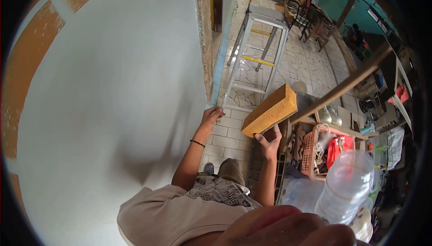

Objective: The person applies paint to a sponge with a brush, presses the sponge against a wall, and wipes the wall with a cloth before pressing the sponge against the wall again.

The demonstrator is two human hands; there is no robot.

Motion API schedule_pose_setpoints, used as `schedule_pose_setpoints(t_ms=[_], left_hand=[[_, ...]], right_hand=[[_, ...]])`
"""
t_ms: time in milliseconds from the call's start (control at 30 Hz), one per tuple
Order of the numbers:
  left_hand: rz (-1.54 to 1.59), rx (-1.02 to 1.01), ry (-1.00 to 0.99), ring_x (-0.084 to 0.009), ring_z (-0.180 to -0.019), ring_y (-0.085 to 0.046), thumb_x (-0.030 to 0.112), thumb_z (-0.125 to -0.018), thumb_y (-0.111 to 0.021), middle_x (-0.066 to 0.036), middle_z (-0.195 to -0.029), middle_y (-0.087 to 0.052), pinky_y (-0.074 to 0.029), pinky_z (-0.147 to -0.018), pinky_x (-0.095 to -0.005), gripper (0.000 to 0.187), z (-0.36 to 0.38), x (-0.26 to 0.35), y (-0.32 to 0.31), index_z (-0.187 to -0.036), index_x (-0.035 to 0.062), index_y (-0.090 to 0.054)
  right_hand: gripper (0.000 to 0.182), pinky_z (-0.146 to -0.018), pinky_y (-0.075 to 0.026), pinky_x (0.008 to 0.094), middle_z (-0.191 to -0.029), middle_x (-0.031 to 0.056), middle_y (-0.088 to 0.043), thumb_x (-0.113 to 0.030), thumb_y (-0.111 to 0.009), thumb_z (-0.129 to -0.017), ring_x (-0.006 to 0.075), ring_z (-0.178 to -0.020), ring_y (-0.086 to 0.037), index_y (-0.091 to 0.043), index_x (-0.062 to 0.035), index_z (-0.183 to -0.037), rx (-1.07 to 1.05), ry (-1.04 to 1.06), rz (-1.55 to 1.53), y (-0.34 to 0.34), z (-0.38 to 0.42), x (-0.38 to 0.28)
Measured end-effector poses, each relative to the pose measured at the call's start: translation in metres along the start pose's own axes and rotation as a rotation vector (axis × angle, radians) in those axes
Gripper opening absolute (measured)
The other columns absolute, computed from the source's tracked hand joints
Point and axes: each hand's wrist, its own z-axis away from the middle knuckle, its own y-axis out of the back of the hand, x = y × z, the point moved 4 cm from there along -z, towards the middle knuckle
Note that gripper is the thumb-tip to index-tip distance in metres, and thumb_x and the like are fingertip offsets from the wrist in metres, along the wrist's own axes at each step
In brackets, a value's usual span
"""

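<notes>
My right hand [270, 144] grips a sponge float [271, 110] from below. It is a thick orange-yellow porous block with a thin dark backing, raised at a tilt; its handle is hidden. My left hand [213, 115], with a dark beaded band at the wrist, hangs near the wall's end. Its fingers are curled in, and nothing shows in them. On the left, the wall [112, 70] has a smooth pale grey coat, with orange-brown patches along its far-left border. The float is held apart from the wall.
An aluminium stepladder [258, 59] with yellow braces stands ahead on the tiled floor [245, 86]. A wooden pole [344, 84] slants across the right. Beside me are a pink basket [310, 156] of items, shoes [330, 116] and a clear plastic water jug [346, 185].
</notes>
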Motion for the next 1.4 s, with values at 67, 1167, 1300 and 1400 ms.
schedule_pose_setpoints(t_ms=[67, 1167, 1300, 1400], left_hand=[[-0.013, 0.083, -0.041, -0.0120, -0.089, -0.063, 0.028, -0.094, -0.076, -0.002, -0.092, -0.071, -0.048, -0.086, -0.0298, 0.025, -0.008, 0.022, -0.008, -0.101, 0.0043, -0.072], [-1.667, 1.036, -1.268, -0.0263, -0.098, -0.058, 0.060, -0.059, -0.092, 0.005, -0.089, -0.063, -0.049, -0.075, -0.0397, 0.047, 0.093, 0.364, -0.122, -0.082, 0.0243, -0.071], [-1.973, 1.186, -1.265, -0.0290, -0.128, -0.047, 0.065, -0.068, -0.084, 0.001, -0.113, -0.069, -0.048, -0.094, -0.0403, 0.051, 0.095, 0.389, -0.126, -0.110, 0.0395, -0.069], [-2.335, 1.152, -1.327, -0.0340, -0.126, -0.055, 0.066, -0.075, -0.082, -0.014, -0.115, -0.071, -0.044, -0.106, -0.0472, 0.072, 0.093, 0.417, -0.134, -0.132, 0.0254, -0.064]], right_hand=[[0.063, -0.097, -0.055, 0.0367, -0.124, 0.0085, -0.062, 0.007, -0.082, -0.077, 0.0194, -0.113, -0.062, -0.055, 0.0041, -0.133, -0.058, 0.025, 0.038, 0.005, -0.036, 0.011], [0.061, -0.089, -0.052, 0.0431, -0.118, 0.0141, -0.070, -0.004, -0.075, -0.054, 0.0320, -0.104, -0.062, -0.078, -0.0020, -0.114, -0.602, 1.242, 0.427, -0.205, -0.392, -0.096], [0.062, -0.085, -0.053, 0.0407, -0.115, 0.0115, -0.072, -0.004, -0.074, -0.049, 0.0296, -0.102, -0.061, -0.080, -0.0043, -0.110, -0.606, 1.384, 0.388, -0.247, -0.389, -0.125], [0.063, -0.082, -0.053, 0.0385, -0.113, 0.0105, -0.072, -0.002, -0.075, -0.048, 0.0283, -0.101, -0.061, -0.080, -0.0054, -0.111, -0.589, 1.444, 0.337, -0.270, -0.390, -0.137]])
